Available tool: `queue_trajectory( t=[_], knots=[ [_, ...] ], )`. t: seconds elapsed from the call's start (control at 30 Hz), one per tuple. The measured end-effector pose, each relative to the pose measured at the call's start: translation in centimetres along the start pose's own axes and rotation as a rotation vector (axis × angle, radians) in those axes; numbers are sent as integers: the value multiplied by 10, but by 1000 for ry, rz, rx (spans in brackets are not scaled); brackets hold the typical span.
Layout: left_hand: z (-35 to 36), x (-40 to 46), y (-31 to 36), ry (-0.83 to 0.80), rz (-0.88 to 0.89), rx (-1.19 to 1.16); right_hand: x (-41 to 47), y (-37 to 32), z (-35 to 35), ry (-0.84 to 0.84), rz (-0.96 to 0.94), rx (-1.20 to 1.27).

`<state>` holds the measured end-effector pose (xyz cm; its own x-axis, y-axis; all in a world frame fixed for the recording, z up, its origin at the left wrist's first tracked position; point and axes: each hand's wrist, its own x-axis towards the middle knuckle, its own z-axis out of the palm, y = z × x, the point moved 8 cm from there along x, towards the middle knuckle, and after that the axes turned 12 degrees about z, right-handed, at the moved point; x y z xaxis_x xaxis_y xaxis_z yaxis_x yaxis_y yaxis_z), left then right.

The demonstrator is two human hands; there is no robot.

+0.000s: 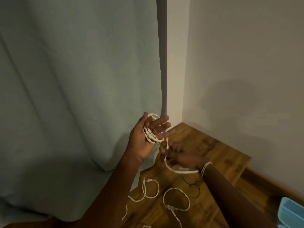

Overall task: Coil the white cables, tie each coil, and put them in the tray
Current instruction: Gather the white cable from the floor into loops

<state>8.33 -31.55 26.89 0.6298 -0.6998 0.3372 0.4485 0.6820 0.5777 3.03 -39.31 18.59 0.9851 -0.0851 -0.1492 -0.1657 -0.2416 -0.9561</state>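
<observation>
A pale green curtain fills the left half of the head view, hanging in folds down to the wooden worktop, with a dark strip along its right edge. A plain wall takes up the right side and meets the worktop at a corner. The worktop's brown boards run from that corner toward the bottom of the view.

The left hand is raised in front of the curtain, palm up, its grip wide with the fingers spread and nearly straight. A white cable coil is looped around those fingers and lies across the palm. From the coil a loose length of the same cable drops to the right hand, which is lower and blurred; its fingers look curled round the cable, pinching it, while the free cable end trails off just under the wrist. A thin white band circles the right wrist.

At the right edge, low down, a corner of the light blue tray sits on the worktop, well apart from the hands. Nearer the viewer a tied coil lies flat on the wood, and just left of it a loose cable curls in open loops. A few thin dark ties lie between the coils and the right forearm.
</observation>
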Motion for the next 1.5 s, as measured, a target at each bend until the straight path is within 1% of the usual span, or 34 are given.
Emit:
queue_trajectory(
  t=[0.03, 0.07, 0.1, 0.13, 0.17, 0.2, 0.23, 0.27, 0.3, 0.33, 0.37, 0.4, 0.47, 0.5, 0.53, 0.57, 0.63, 0.67, 0.7, 0.77, 0.8, 0.87, 0.9, 0.97, 1.03, 1.07, 1.1, 1.13, 1.2, 1.27, 1.3, 1.37, 1.43, 1.5],
  knots=[
    [0, 4, 6, -22, 26, 89, 0, 12, 15, -114, 67, 23],
    [-3, 8, 10, -51, 51, 263, -3, 19, 28, -218, 122, 114],
    [-11, 9, 11, -67, 73, 522, -10, 18, 39, -322, 158, 195],
    [-18, 9, 12, -88, 93, 819, -17, 14, 43, -403, 172, 211],
    [-23, 8, 11, -131, 131, 1105, -26, 4, 44, -452, 157, 99],
    [-27, 6, 9, -190, 176, 1340, -33, -5, 39, -474, 125, -83],
    [-29, 4, 6, -256, 211, 1513, -41, -16, 32, -464, 85, -276],
    [-32, 2, 3, -319, 212, 1624, -41, -26, 18, -390, 63, -433],
    [-37, -1, -1, -353, 169, 1668, -42, -40, 1, -267, 20, -543],
    [-45, -3, -6, -365, 91, 1642, -40, -57, -17, -108, -47, -603],
    [-52, -6, -15, -355, -19, 1539, -39, -73, -32, 32, -122, -599],
    [-56, -11, -24, -318, -138, 1342, -39, -85, -44, 129, -191, -517],
    [-47, -23, -42, -232, -324, 744, -38, -99, -57, 251, -288, -308],
    [-34, -27, -45, -221, -370, 438, -36, -99, -58, 285, -308, -229],
    [-22, -29, -46, -228, -391, 196, -31, -93, -56, 298, -306, -146],
    [-14, -29, -44, -255, -384, 42, -27, -85, -50, 288, -292, -39],
    [-3, -28, -37, -294, -299, -86, -18, -66, -34, 277, -246, 176],
    [-2, -28, -34, -257, -247, -97, -14, -58, -26, 288, -219, 254],
    [-11, -26, -32, -176, -203, -64, -12, -54, -19, 301, -183, 307],
    [-31, -22, -28, -26, -143, 62, -12, -50, -8, 341, -103, 321],
    [-41, -20, -25, 33, -119, 102, -10, -49, -3, 334, -83, 343],
    [-52, -17, -21, 83, -80, 117, -8, -47, 5, 323, -70, 451],
    [-55, -17, -19, 101, -58, 157, -10, -50, 7, 363, -96, 482],
    [-56, -19, -15, 127, -4, 338, -15, -53, 5, 538, -170, 477],
    [-57, -21, -11, 146, 37, 652, -19, -55, -1, 707, -260, 415],
    [-57, -22, -8, 155, 47, 794, -20, -55, -5, 764, -305, 362],
    [-60, -21, -7, 158, 42, 876, -19, -55, -10, 797, -339, 299],
    [-65, -20, -8, 164, 9, 862, -17, -54, -14, 809, -361, 239],
    [-71, -17, -14, 143, -87, 648, -13, -51, -24, 783, -394, 153],
    [-68, -14, -18, 76, -191, 480, -12, -52, -31, 712, -420, 70],
    [-63, -13, -24, 29, -235, 427, -10, -52, -33, 674, -415, 32],
    [-52, -7, -35, -9, -273, 371, -6, -48, -40, 622, -379, 35],
    [-45, 1, -47, 36, -252, 354, -4, -42, -50, 629, -358, 72],
    [-50, 9, -61, 143, -209, 352, -1, -34, -61, 625, -321, 51]
  ],
)
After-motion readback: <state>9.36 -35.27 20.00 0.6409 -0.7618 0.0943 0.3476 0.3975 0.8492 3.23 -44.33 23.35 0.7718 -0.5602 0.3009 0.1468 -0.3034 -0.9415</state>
